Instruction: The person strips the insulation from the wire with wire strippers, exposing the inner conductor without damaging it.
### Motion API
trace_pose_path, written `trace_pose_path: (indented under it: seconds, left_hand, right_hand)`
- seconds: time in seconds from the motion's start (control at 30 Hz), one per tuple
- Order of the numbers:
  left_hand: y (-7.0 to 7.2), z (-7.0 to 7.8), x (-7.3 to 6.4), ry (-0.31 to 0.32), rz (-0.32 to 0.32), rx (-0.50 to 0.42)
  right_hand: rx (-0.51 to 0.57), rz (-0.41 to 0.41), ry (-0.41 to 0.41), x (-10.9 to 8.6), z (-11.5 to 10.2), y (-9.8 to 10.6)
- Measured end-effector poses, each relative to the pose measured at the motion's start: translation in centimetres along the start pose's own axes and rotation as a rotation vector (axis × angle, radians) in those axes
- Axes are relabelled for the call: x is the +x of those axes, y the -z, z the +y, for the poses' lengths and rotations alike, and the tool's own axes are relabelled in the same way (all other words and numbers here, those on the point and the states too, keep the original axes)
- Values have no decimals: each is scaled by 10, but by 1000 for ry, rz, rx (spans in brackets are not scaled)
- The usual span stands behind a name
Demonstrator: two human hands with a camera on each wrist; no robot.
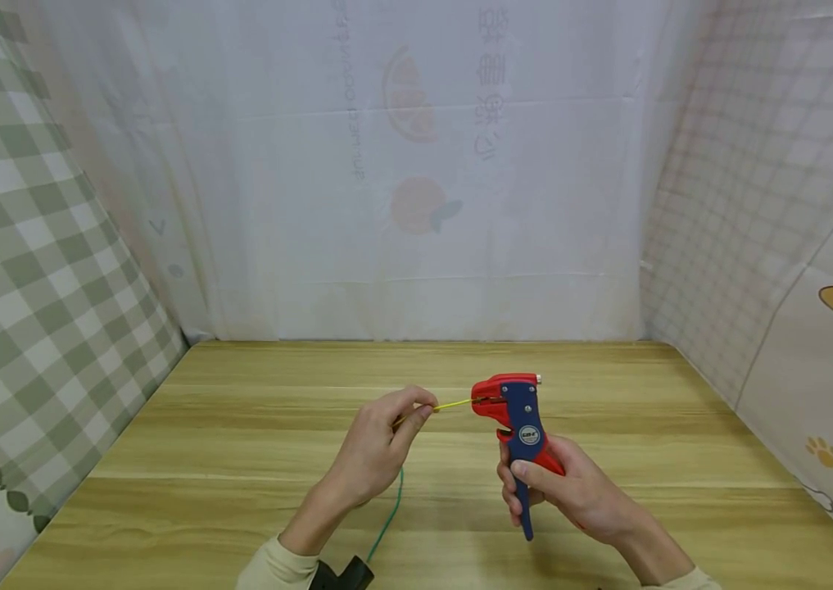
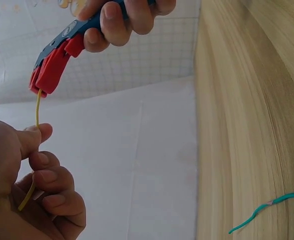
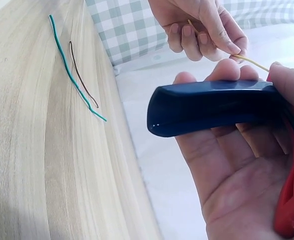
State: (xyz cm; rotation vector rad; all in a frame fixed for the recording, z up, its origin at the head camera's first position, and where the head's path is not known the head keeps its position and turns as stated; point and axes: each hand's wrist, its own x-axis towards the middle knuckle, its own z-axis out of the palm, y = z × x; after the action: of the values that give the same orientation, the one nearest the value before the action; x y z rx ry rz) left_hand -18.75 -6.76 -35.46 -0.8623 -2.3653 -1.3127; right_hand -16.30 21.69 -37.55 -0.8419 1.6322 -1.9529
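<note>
My left hand (image 1: 375, 451) pinches a thin yellow wire (image 1: 453, 404) between thumb and index finger. The wire's near end pokes out behind the curled fingers in the left wrist view. Its far end enters the red jaws of a wire stripper (image 1: 522, 422), where the tip is hidden. My right hand (image 1: 578, 490) grips the stripper by its blue and red handles, head up and facing left. In the right wrist view, the blue handle (image 3: 212, 107) lies across the fingers, with a gap between it and the palm.
A green wire (image 3: 64, 60) lies on the wooden table (image 1: 239, 459), beside a thin brown wire (image 3: 76, 69). A black device (image 1: 346, 575) sits at the left wrist. Cloth walls surround the table at the back (image 1: 416, 303), left (image 1: 55, 246) and right (image 1: 740, 270).
</note>
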Motion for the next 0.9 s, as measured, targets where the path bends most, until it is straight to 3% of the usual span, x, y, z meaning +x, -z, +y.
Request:
trace_pose_path:
  seconds: [0.37, 0.9]
  left_hand:
    - [-2, -1, 0, -15, 5, 3]
    - [-1, 1, 0, 25, -12, -11]
  right_hand:
    - [-32, 3, -1, -1, 0, -1]
    - [-104, 72, -3, -2, -2, -4]
